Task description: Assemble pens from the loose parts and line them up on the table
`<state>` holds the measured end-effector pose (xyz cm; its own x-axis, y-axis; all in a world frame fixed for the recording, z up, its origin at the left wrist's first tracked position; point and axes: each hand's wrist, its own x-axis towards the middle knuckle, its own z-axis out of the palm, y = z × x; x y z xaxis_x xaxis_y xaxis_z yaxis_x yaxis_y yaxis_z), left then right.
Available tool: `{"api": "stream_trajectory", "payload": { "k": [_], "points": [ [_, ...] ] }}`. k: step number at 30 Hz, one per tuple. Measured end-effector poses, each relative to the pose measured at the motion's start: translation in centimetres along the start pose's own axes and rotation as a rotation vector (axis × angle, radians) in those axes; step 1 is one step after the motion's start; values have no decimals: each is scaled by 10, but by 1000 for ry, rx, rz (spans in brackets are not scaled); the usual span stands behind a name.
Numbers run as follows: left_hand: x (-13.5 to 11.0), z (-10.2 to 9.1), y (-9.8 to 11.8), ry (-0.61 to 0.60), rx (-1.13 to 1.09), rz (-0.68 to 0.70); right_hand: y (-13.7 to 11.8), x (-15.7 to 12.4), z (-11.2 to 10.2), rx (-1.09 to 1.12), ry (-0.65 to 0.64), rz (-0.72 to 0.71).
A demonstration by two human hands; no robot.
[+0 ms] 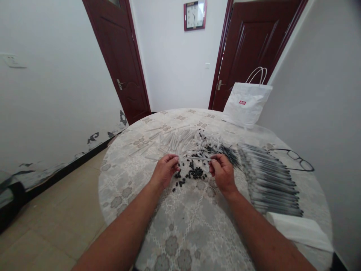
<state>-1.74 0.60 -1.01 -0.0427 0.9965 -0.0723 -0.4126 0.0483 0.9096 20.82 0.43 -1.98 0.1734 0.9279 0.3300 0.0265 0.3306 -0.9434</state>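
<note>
My right hand (222, 171) pinches the right end of a thin pale pen barrel (197, 158), held level above the table. The barrel's other end points towards my left hand (168, 167), with a small gap between. My left thumb and fingertips are pressed together; what they hold, if anything, is too small to make out. Small black plugs (196, 173) lie scattered below and between the hands. Beyond them are a heap of clear pen barrels (176, 139), a pile of small whitish pieces (208, 141) and a bunch of thin dark refills (229, 153).
Rows of pens (270, 180) with dark ends are stacked on the right of the round table (183, 226). Eyeglasses (299, 160) rest beside them. A white paper bag (248, 103) stands at the back right, and a folded white item (301, 229) lies at the near right edge.
</note>
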Motion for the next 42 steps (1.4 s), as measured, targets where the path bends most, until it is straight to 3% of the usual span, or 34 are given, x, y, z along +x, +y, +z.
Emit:
{"api": "stream_trajectory", "payload": {
  "k": [5, 27, 31, 35, 38, 42],
  "points": [
    [6, -9, -1, -21, -93, -12, 1, -2, 3, -32, -19, 7],
    [6, -6, -5, -45, -153, 48, -1, -10, 9, -172, -72, -65],
    [7, -6, -5, -36, -160, 56, -2, -11, 8, -349, -131, -187],
    [9, -9, -3, -11, -188, 77, -3, -15, 9, -569, -283, -362],
    [9, -10, -2, -14, -207, 81, -1, -16, 11, -637, -391, -480],
    [9, -9, -3, -13, -210, 55, 2, -16, 13, -737, -444, -565]
  ]
}}
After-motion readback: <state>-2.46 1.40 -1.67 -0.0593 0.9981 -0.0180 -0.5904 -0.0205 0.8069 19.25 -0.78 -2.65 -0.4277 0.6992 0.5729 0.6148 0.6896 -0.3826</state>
